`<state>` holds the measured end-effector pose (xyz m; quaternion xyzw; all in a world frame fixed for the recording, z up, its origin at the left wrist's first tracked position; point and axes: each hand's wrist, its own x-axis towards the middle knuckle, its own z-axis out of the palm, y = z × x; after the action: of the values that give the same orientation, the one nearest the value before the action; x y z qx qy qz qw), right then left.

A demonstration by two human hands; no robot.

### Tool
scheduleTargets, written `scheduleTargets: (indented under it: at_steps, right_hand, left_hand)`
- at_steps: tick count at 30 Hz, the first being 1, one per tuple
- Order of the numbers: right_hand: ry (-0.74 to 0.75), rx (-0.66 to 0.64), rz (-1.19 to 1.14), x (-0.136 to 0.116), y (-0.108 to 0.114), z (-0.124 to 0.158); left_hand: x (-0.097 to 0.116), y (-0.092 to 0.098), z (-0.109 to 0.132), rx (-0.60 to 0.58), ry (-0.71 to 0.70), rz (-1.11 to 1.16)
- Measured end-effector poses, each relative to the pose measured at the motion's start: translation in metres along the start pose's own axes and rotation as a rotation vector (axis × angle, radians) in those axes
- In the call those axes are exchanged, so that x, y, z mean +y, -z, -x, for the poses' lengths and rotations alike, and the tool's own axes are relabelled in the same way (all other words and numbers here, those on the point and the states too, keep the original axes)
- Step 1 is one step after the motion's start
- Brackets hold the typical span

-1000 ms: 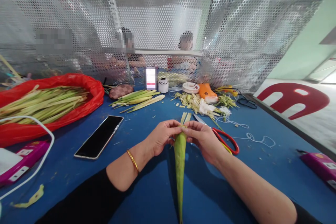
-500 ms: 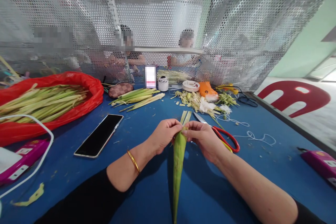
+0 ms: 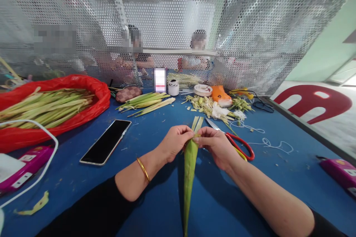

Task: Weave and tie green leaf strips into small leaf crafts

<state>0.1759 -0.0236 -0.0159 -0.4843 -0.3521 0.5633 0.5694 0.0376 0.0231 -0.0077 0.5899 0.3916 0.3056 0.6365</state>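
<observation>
A long green corn husk (image 3: 189, 170) hangs over the blue table with its narrow tip pointing toward me. Both hands pinch it near its wide top end, where pale split strips stick out beyond my fingers. My left hand (image 3: 178, 141), with a gold bangle on the wrist, has thumb and forefinger closed on the husk from the left. From the right, my right hand (image 3: 213, 144) pinches the same spot, its fingertips almost meeting the left ones. Scissors (image 3: 240, 146) with red and yellow handles lie just beyond my right hand, partly hidden by it.
A red bag (image 3: 100, 100) of husk strips and a phone (image 3: 105, 142) lie on the left. Loose husks (image 3: 147, 102), a thread spool (image 3: 173, 88), a tape roll (image 3: 203, 90) and husk scraps (image 3: 201, 105) line the back, before a perforated metal screen (image 3: 172, 14). Purple power strips flank both sides.
The hands and husk hold nearly the same pose. The whole view has shifted very slightly; nothing was taken or let go.
</observation>
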Motion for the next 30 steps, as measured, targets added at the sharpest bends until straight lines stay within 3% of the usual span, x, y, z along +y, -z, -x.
scheduleTargets:
  at_steps: [7, 15, 25, 30]
  right_hand:
    - [0.041, 0.013, 0.048, 0.000, -0.001, 0.001]
    - [-0.033, -0.049, 0.082, -0.010, -0.003, 0.004]
    - [0.118, 0.045, 0.165, -0.007, -0.006, 0.005]
    - [-0.012, -0.066, 0.100, -0.004, -0.009, 0.008]
  left_hand:
    - [-0.002, -0.001, 0.000, 0.007, 0.030, 0.013]
    - [-0.001, -0.002, 0.001, 0.057, -0.016, 0.014]
    - [-0.006, -0.004, -0.002, 0.081, 0.041, 0.036]
    - [-0.009, -0.001, -0.005, 0.150, -0.029, 0.061]
